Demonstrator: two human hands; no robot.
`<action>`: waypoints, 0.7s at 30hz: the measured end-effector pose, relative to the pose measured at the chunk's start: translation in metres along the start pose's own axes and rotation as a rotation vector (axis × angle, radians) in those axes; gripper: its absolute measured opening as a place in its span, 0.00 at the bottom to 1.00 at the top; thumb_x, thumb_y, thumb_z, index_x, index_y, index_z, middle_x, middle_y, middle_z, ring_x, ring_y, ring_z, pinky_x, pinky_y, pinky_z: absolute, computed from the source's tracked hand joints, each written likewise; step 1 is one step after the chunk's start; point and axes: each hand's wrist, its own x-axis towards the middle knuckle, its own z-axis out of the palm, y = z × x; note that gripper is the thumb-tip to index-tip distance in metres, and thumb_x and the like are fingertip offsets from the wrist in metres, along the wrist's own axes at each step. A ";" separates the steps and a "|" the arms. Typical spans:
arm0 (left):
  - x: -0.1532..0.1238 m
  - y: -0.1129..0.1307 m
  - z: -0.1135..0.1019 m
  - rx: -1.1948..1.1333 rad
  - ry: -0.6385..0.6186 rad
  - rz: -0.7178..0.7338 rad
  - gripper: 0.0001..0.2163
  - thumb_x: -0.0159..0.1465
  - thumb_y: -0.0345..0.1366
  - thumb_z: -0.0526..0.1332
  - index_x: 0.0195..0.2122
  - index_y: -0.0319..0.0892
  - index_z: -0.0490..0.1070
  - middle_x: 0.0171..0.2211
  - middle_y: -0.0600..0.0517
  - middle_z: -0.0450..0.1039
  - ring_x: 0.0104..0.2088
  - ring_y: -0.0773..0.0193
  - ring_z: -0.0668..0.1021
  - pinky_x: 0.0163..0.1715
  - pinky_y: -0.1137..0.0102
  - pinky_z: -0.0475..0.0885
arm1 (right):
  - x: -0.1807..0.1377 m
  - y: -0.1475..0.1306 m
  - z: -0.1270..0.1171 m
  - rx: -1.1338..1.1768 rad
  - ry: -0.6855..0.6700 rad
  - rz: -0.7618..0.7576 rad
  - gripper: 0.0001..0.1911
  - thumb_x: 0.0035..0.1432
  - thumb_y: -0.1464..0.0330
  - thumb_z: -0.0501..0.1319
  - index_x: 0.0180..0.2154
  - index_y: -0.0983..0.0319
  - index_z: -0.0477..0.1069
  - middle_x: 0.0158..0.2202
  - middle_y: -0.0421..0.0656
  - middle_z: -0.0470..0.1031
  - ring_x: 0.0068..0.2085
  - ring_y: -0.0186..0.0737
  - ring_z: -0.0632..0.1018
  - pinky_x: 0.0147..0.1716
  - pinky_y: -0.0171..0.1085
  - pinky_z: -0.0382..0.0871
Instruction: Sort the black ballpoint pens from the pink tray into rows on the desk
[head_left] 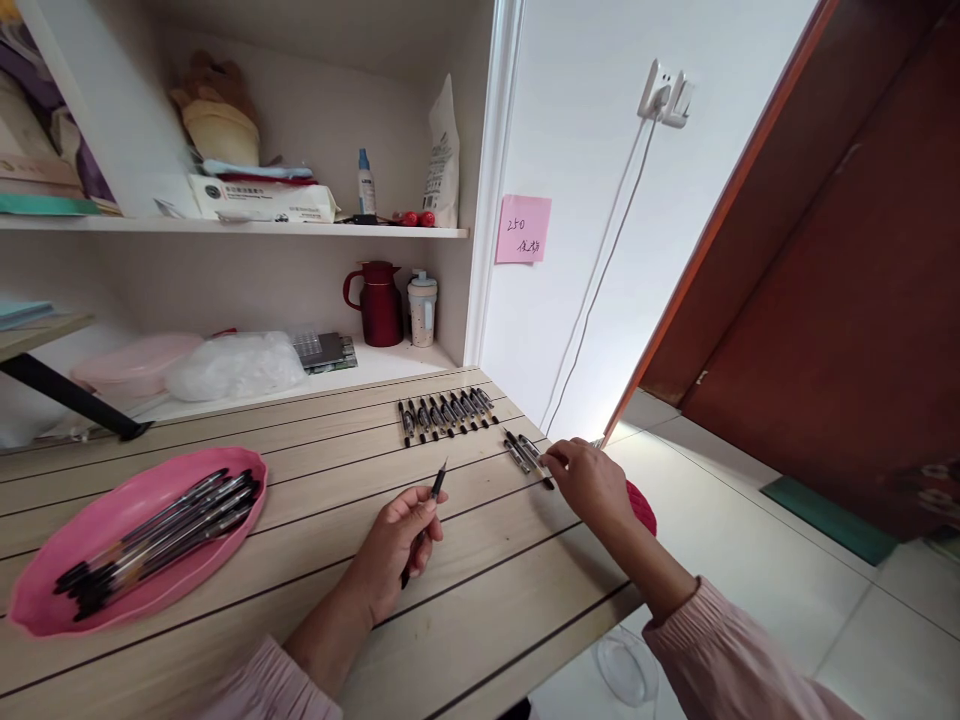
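My left hand is closed around a black pen whose tip points up and away over the wooden table. My right hand reaches to the table's right edge, its fingers pinched on a pen cap lying beside another cap. Behind them a row of several black caps lies side by side. At the left a pink oval tray holds several black pens.
Shelves behind the table hold a red jug, a cup, a clear plastic bag, a pink box and boxes above. A pink note and cables hang on the white wall. A brown door stands at right above tiled floor.
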 end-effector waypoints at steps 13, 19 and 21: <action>-0.001 -0.003 0.009 -0.549 0.138 0.137 0.07 0.54 0.27 0.61 0.34 0.42 0.69 0.36 0.50 0.73 0.39 0.64 0.75 0.43 0.64 0.70 | -0.092 -0.114 0.040 0.793 -0.313 -0.220 0.07 0.45 0.75 0.56 0.30 0.62 0.69 0.22 0.36 0.68 0.23 0.29 0.66 0.22 0.28 0.55; 0.000 -0.001 0.012 -0.571 0.094 0.134 0.10 0.54 0.28 0.62 0.37 0.44 0.68 0.39 0.50 0.73 0.42 0.62 0.75 0.45 0.65 0.68 | -0.084 -0.115 0.037 0.580 -0.222 -0.229 0.06 0.44 0.77 0.54 0.24 0.62 0.67 0.23 0.37 0.69 0.25 0.30 0.67 0.24 0.29 0.54; -0.002 0.001 0.014 -0.542 0.046 0.120 0.13 0.55 0.31 0.61 0.42 0.44 0.67 0.43 0.48 0.72 0.45 0.61 0.73 0.44 0.65 0.68 | -0.079 -0.110 0.035 0.475 -0.196 -0.187 0.05 0.46 0.75 0.54 0.25 0.62 0.67 0.24 0.38 0.71 0.26 0.31 0.68 0.25 0.29 0.53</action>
